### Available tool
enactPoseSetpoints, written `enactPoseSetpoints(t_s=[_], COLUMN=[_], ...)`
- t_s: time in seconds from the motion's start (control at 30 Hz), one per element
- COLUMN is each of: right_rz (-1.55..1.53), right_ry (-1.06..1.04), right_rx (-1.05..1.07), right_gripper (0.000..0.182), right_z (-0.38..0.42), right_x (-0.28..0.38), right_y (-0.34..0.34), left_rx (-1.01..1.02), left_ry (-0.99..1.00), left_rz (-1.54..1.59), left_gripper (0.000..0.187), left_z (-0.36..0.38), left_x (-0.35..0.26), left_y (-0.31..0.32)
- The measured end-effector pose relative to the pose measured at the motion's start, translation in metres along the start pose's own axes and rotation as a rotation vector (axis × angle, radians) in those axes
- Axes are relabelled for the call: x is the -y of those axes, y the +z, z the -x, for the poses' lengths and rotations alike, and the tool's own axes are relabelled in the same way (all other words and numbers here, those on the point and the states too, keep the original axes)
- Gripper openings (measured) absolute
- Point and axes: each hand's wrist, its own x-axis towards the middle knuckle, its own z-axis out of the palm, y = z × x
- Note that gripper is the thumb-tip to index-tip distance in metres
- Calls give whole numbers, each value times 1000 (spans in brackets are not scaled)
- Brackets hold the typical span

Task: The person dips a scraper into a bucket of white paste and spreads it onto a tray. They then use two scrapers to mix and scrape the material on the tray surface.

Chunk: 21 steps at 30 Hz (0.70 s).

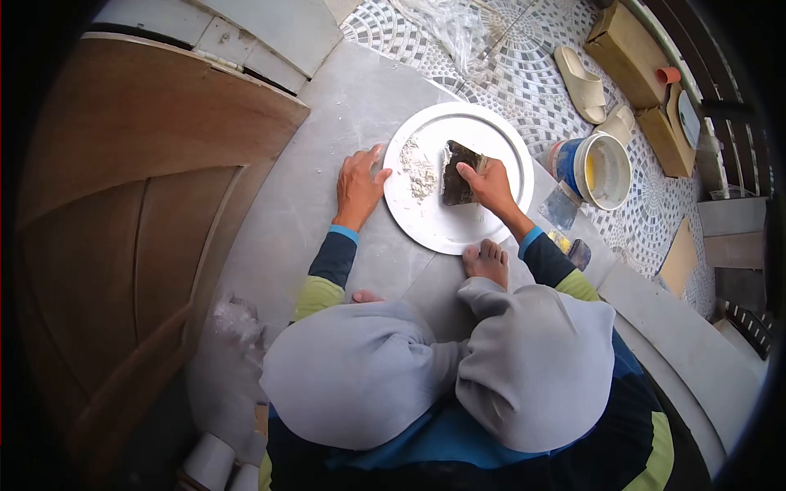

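Note:
A round white tray [450,233] lies on the grey tiled floor in front of my feet. My left hand [359,190] holds its left edge, thumb at the rim and fingers bent beside it. In my right hand [489,186] is a dark, flat, squarish scraper [458,168], gripped at its right side with the thumb on top. Whitish paste clings to the scraper's left edge. Pale, crumbly material [418,173] is spread over the tray's left half, between the scraper and my left hand.
To the right stands a bucket [607,173] with yellow inside. A clear flat piece [559,206] and a small dark object [580,254] lie near my right forearm. Sandals [580,86] and a cardboard box [626,53] sit on the patterned tiles. A brown wooden door [155,229] borders the left.

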Motion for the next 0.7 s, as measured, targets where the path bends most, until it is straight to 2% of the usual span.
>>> enactPoseSetpoints(t_s=[0.03,0.07,0.13,0.2,0.23,0.3,0.37,0.4,0.43,0.47,0.5,0.53,0.57,0.63,0.7], right_rz=[-169,-125,-68,179,168,48,-53,-193,-220,-173,-192,-394,-565,-705,-823], right_ry=[-55,-74,-97,-208,-169,-117,-120,-150,-266,-165,25,-100,-27,109,176], right_rx=[-27,-15,3,-2,50,127,104,87,3,29,143,55,-12,-108,-110], right_gripper=[33,31,29,24,22,22,24,25,25,26,25,22,20,17,15], right_z=[0,2,8,16,16,17,8,1,-4,3,8,9,15,12,21], right_x=[-9,-13,-9,7,16,31,20,6,1,18,27,22,26,4,-5], right_y=[-8,-23,-44,-60,-63,-67,-65,-60,-56,-64,-73,-64,-60,-49,-37], left_rx=[-15,-25,18,56,31,-46,-59,-99,-80,-91,-87,-113,-87,-57,-213], left_ry=[-157,-317,-434,-427,-441,-422,-363,-321,-338,-328,-328,-295,-251,-191,-126], left_rz=[21,49,90,77,32,-34,-67,-83,-85,-71,-67,-61,-92,-126,-120], left_gripper=[47,50,58,72,74,79,75,72,70,68,66,66,61,57,48], left_z=[18,40,85,117,123,121,114,109,103,96,87,72,63,48,39], left_x=[-10,-21,-38,-49,-55,-59,-50,-52,-50,-47,-41,-31,-20,-15,-20], left_y=[-3,-3,7,30,39,53,55,52,53,49,43,34,25,11,-2])
